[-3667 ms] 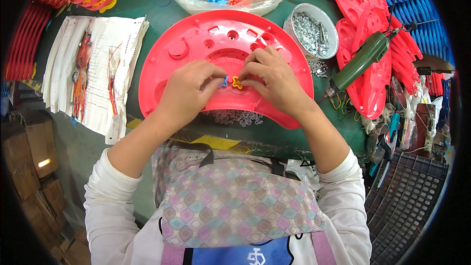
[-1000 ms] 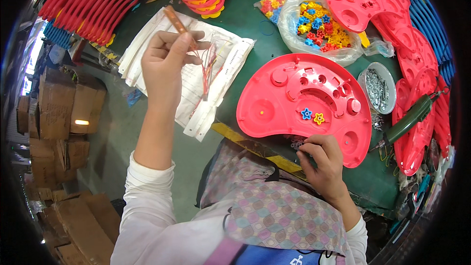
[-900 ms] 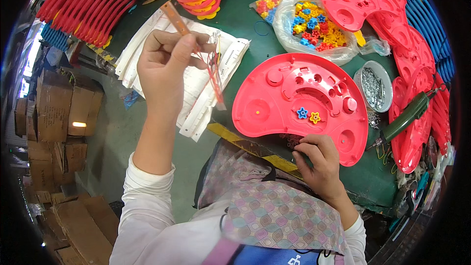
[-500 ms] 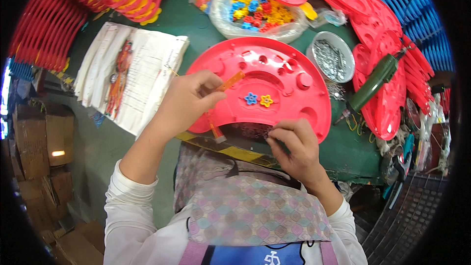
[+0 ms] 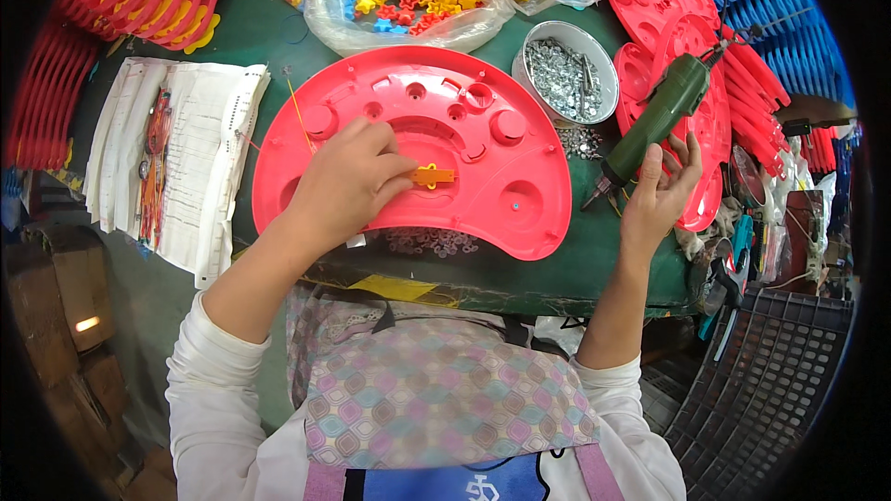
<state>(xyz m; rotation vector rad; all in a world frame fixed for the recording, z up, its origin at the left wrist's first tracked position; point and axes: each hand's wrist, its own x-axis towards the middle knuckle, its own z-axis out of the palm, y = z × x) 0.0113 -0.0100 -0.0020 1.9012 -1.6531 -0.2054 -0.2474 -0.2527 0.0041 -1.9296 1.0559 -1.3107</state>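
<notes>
At frame centre, our left hand (image 5: 348,181) pinches a small orange piece (image 5: 432,176) onto the red half-round shell (image 5: 520,199). Our right hand (image 5: 654,195), fingers open, touches the green powered screwdriver (image 5: 661,116) at right. We judge this the fastening step: next, close that grip and bring the tip over the piece.

Left hand (image 5: 348,181): palm down, fingers curled together, thumb and forefinger tips pinched closed at the right side of the hand. Left forearm bare from wrist to pushed-up white sleeve, rising from the lower left across the near edge of the counter. Right hand (image 5: 657,193): raised near the right end of the counter, palm turned up and away, fingers spread and slightly bent, thumb apart, not closed on anything. Right forearm bare, near upright, white sleeve at the elbow. Hands well apart
</notes>
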